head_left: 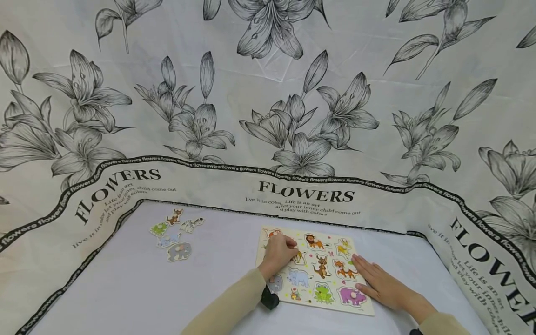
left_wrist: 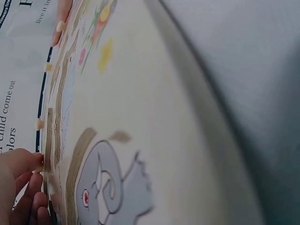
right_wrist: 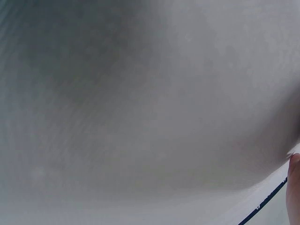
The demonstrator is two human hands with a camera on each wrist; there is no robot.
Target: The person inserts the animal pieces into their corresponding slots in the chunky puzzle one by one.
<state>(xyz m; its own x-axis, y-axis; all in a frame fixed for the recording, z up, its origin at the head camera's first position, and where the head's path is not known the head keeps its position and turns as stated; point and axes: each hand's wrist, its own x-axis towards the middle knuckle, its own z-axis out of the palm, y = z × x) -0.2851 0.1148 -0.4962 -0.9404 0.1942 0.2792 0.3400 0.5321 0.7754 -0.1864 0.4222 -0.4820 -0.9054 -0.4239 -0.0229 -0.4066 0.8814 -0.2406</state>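
Observation:
A wooden animal puzzle board (head_left: 318, 308) lies flat on the white table. My left hand (head_left: 278, 255) reaches over its left half, thumb and fingertips pinching the knob of a yellow-brown animal puzzle piece (head_left: 298, 257). In the left wrist view, the left hand's fingers (left_wrist: 23, 161) meet at a small knob low over the board, near the grey elephant picture (left_wrist: 101, 180). My right hand (head_left: 383, 284) lies with fingers extended along the board's right edge, close to the purple hippo piece (head_left: 352, 296). Only a bit of the right hand (right_wrist: 294, 187) shows in the right wrist view.
Several loose pieces lie left on the table: a kangaroo (head_left: 174, 217), a black-and-white animal (head_left: 191, 225), a frog (head_left: 158, 228), a bluish animal (head_left: 167, 240) and a grey elephant (head_left: 179, 251). The lion piece (head_left: 316, 242) sits on the board. A flower-printed cloth (head_left: 268, 153) rises behind.

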